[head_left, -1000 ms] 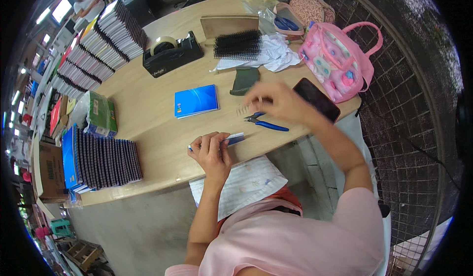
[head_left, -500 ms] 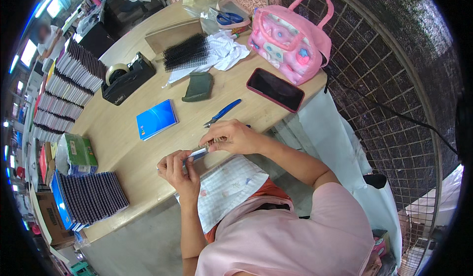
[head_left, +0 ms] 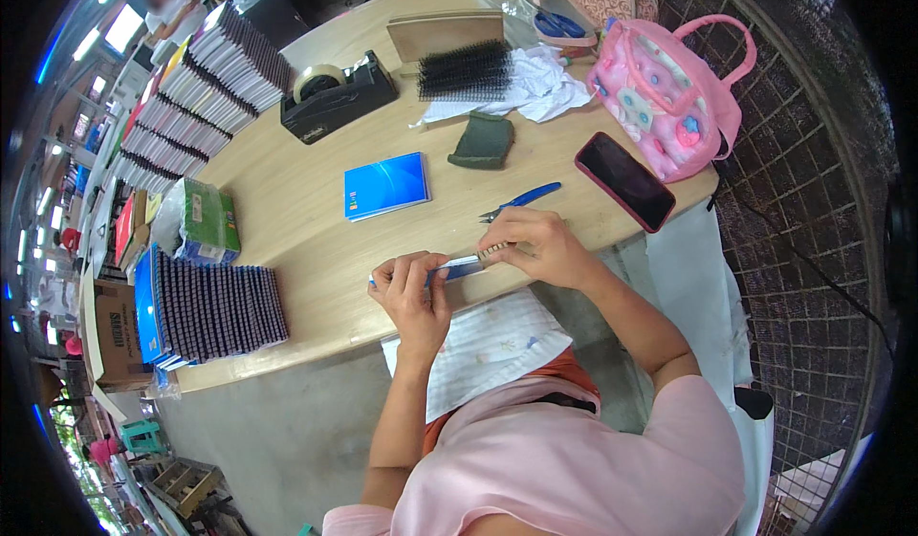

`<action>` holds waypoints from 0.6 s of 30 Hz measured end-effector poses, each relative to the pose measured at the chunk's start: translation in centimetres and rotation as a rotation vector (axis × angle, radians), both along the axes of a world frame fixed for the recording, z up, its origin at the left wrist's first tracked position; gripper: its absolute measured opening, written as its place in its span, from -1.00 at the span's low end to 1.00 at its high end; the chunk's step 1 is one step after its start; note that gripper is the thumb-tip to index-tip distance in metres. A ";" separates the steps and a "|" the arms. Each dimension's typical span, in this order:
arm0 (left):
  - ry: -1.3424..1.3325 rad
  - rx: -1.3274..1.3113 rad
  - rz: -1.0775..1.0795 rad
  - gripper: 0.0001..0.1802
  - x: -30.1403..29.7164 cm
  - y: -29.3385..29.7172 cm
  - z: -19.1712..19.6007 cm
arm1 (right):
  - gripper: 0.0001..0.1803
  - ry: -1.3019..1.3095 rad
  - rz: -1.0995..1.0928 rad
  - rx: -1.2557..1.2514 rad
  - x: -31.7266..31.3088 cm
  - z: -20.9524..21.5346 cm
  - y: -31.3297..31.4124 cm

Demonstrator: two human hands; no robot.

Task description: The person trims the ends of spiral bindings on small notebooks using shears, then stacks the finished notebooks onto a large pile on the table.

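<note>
Left hand [head_left: 413,292] and right hand [head_left: 535,246] each grip one end of a small blue notebook [head_left: 461,267]. Its long axis runs left-right between them. Blue pliers [head_left: 521,199] lie just beyond the right hand.

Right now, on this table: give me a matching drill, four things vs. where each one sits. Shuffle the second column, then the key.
Things:
1. phone
2. tape dispenser
3. blue booklet
4. pliers

Places:
A. far side of the table, beside the stacked notebooks
B. just beyond the right hand
C. at the table's right edge, next to the pink bag
D. lying alone in the middle of the table

Pairs: 1-C, 2-A, 3-D, 4-B
</note>
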State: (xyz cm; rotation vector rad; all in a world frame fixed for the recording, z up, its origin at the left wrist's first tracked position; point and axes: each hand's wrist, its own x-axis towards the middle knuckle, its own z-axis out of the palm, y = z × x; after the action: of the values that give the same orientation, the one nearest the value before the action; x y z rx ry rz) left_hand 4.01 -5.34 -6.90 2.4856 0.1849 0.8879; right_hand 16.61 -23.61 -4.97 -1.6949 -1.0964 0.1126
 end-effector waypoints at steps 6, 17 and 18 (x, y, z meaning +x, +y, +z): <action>-0.007 -0.001 0.017 -0.86 -0.2 -0.1 0.3 | -0.76 0.020 0.095 -0.139 -0.1 0.3 0.2; -0.050 -0.019 0.020 -0.81 0.1 0.0 -0.4 | -0.70 -0.284 -0.073 -0.282 -1.7 1.2 1.6; -0.047 -0.025 0.023 -0.81 0.1 0.0 -0.4 | -0.71 -0.260 -0.087 -0.297 -2.1 1.7 1.8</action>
State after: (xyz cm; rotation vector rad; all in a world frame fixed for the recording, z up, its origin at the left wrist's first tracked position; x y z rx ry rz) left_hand 4.11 -5.31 -7.27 2.4415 0.2073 0.9468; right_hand 14.53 -21.79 -3.26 -2.0642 -1.2411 -0.0013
